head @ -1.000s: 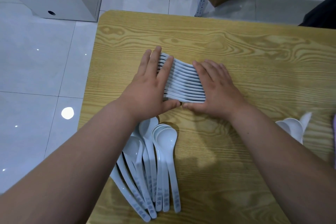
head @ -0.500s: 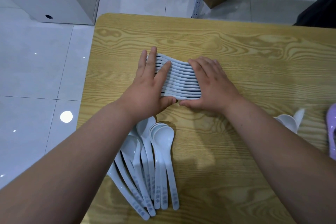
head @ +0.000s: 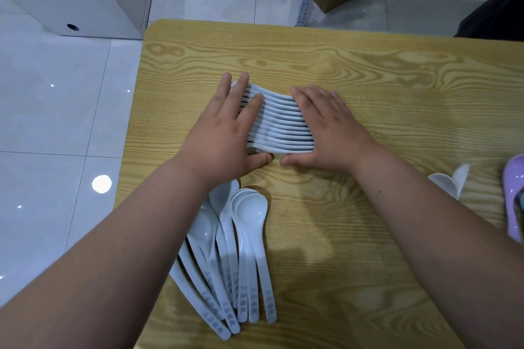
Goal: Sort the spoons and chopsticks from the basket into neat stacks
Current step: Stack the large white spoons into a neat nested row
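Head view: the left hand and the right hand are pressing against opposite sides of a row of nested white spoons, which is lying mid-worktop. Each grip is lying flat, fingers straight and extended along the row, not curled round it. A loose fan of spoons is lying beside the left forearm. Further spoons are lying near the purple basket at the right edge.

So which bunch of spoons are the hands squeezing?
The tight row of spoons mid-table, pressed between left hand and right hand; the fanned spoons nearer lie loose.
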Action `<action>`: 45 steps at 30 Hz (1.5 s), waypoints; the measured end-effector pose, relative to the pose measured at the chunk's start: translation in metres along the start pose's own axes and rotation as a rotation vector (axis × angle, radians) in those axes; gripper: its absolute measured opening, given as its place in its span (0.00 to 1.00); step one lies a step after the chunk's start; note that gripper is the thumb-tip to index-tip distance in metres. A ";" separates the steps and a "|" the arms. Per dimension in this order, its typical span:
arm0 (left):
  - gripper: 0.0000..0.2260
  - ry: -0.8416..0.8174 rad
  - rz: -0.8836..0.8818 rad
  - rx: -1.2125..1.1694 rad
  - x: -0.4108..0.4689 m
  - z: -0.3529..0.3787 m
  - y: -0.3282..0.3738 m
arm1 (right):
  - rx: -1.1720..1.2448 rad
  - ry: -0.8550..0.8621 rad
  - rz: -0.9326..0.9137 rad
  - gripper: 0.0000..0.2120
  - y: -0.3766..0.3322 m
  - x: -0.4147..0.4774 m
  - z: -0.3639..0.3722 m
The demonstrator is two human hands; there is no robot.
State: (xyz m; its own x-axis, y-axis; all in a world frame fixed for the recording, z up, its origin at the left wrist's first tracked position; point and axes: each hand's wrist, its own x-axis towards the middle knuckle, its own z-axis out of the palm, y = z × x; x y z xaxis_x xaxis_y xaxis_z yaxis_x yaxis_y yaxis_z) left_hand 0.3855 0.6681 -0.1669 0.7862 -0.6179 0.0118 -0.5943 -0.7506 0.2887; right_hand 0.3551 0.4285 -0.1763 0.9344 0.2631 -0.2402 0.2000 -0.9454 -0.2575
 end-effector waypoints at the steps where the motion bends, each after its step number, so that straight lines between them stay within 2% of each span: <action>1: 0.46 0.004 -0.001 0.004 0.000 -0.002 0.000 | 0.003 0.001 -0.006 0.61 0.000 0.000 -0.001; 9: 0.41 0.023 0.075 0.104 0.002 -0.003 -0.001 | 0.050 -0.041 -0.003 0.60 0.003 0.005 -0.012; 20: 0.38 0.030 0.049 0.133 0.003 -0.008 0.000 | 0.051 -0.070 0.009 0.55 0.003 0.005 -0.021; 27: 0.22 0.167 0.110 0.142 -0.017 -0.023 0.001 | 0.057 -0.060 0.023 0.50 -0.006 -0.006 -0.031; 30: 0.18 0.212 0.054 0.045 -0.045 -0.030 0.002 | 0.083 0.038 -0.001 0.45 -0.019 -0.019 -0.030; 34: 0.14 0.128 -0.116 -0.082 -0.082 -0.034 -0.001 | 0.213 0.299 -0.059 0.28 -0.055 -0.054 -0.010; 36: 0.12 0.067 -0.154 -0.097 -0.091 -0.032 -0.002 | 0.301 0.280 0.038 0.24 -0.084 -0.078 0.000; 40: 0.12 -0.015 -0.151 -0.020 -0.092 -0.023 0.000 | 0.449 0.140 0.291 0.32 -0.136 -0.122 0.021; 42: 0.14 -0.020 -0.142 0.040 -0.088 -0.020 0.003 | 0.445 0.050 0.345 0.37 -0.155 -0.136 0.031; 45: 0.09 0.030 -0.102 0.051 -0.086 -0.017 0.010 | 0.436 -0.047 0.385 0.40 -0.177 -0.145 0.040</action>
State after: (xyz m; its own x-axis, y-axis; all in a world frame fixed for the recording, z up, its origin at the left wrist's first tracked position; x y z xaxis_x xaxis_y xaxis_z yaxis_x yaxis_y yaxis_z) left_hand 0.3150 0.7180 -0.1490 0.8473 -0.5309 0.0138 -0.5182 -0.8207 0.2408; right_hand 0.1722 0.5652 -0.1336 0.8997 -0.0658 -0.4315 -0.3002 -0.8109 -0.5023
